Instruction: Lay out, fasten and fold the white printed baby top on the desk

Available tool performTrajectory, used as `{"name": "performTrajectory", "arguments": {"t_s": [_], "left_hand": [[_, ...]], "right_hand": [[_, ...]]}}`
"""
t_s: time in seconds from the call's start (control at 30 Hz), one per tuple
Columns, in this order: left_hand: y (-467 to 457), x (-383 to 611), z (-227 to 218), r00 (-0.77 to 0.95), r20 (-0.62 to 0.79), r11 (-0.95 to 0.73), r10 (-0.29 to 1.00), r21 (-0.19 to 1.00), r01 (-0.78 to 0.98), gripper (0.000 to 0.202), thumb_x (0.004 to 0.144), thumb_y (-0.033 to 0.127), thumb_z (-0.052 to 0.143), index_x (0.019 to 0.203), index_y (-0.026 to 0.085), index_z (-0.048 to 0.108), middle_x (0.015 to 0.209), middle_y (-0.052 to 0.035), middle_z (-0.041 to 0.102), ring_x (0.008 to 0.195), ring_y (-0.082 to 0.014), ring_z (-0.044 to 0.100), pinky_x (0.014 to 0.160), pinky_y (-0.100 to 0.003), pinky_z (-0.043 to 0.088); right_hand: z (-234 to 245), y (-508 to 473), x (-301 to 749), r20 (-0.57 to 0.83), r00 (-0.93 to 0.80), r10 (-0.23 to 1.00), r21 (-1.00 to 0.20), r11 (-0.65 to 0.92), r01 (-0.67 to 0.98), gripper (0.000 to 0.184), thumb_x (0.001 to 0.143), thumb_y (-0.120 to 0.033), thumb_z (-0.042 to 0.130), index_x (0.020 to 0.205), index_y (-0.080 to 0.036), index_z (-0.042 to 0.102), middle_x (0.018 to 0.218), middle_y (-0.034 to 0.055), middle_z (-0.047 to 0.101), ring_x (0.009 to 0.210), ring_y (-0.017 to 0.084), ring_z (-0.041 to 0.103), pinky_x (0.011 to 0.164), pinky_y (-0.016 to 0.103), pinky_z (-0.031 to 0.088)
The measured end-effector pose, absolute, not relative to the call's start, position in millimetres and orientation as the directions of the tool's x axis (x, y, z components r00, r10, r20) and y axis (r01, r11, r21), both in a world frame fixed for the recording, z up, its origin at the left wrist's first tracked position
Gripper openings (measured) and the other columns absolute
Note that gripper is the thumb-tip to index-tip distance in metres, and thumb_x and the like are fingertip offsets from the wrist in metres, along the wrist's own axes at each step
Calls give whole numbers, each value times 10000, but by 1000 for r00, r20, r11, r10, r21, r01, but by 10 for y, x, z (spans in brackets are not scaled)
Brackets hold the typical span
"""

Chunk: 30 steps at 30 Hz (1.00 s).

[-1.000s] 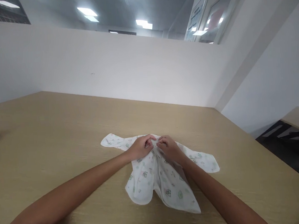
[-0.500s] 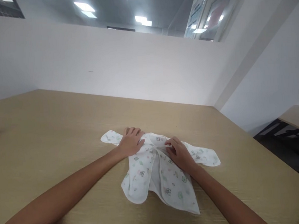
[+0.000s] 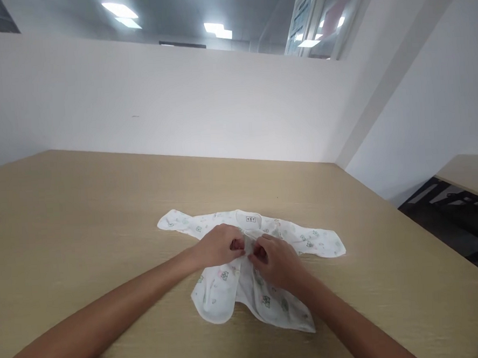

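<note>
A white baby shirt (image 3: 217, 296) with small printed animals lies spread on the table, sleeves out to both sides and its front parted below the chest. The collar, with a dark printed label, faces away from me. My left hand (image 3: 222, 244) is closed in a pinch on the left front edge just below the neckline. Close beside it, my right hand (image 3: 274, 257) pinches the right front edge. Both sets of fingers curl inward and nearly meet at the middle. The fingers cover the small piece of cloth between them.
The light wooden table (image 3: 102, 198) stretches out around the shirt. A white wall (image 3: 202, 105) rises behind it, with a window (image 3: 164, 16) above. At the right stands another table (image 3: 469, 173) with a dark frame underneath.
My left hand has moved from lying flat on the shirt's left shoulder to a pinch at the front opening. My right hand has shifted slightly down and inward to meet it.
</note>
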<state>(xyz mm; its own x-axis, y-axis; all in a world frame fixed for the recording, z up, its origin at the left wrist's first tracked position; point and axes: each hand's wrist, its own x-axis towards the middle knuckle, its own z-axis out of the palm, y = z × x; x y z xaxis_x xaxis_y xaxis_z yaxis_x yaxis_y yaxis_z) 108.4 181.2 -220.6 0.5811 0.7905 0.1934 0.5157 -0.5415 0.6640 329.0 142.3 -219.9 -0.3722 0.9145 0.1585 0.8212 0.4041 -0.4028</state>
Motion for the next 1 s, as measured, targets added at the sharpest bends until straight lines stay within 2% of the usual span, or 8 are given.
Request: {"name": "performTrajectory", "arguments": {"t_s": [0.17,0.37,0.47,0.63,0.77,1.0], "left_hand": [[1832,1095,-2199,539,33,-377,842,750,543,107,821,263,635,737,197,626,688,9,603,633,-138,523,553,-246,346],[1855,1084,-2166,555,-109,-162,824,895,416,150,875,309,606,794,192,649,642,5,613,591,-147,578,545,-246,411],[1864,1084,-2150,591,-154,-41,792,952,303,121,844,275,636,778,175,647,720,-20,651,649,-150,623,593,-246,455],[1869,1092,-2121,583,-188,59,791,971,233,136,823,278,698,769,158,665,751,-40,643,690,-134,594,565,-220,393],[1866,1101,-2098,605,-180,114,776,983,147,244,844,390,768,815,155,707,741,-31,629,682,-120,571,636,-234,458],[1844,1113,-2104,590,-197,140,783,980,140,278,827,418,818,869,153,747,796,-44,677,712,-120,603,691,-242,496]], "right_hand": [[-2202,1403,3318,160,-389,907,-420,419,805,118,910,-110,616,824,-184,584,877,34,636,703,160,504,623,299,284],[-2178,1363,3304,363,-482,797,-557,601,573,117,1001,-142,515,907,-197,559,972,56,630,862,198,566,750,319,416],[-2220,1368,3284,415,-482,772,-601,630,491,103,1016,-171,502,943,-207,566,1015,59,648,924,207,585,808,328,448],[-2290,1402,3284,381,-404,832,-723,540,431,114,1029,-236,541,978,-223,642,972,27,701,852,178,633,785,308,486],[-2317,1436,3279,359,-315,878,-802,463,377,68,984,-252,619,979,-220,679,940,12,727,831,171,667,780,303,520],[-2325,1449,3272,344,-289,893,-821,435,369,128,975,-315,645,957,-219,728,930,27,741,823,184,678,743,306,534]]}}
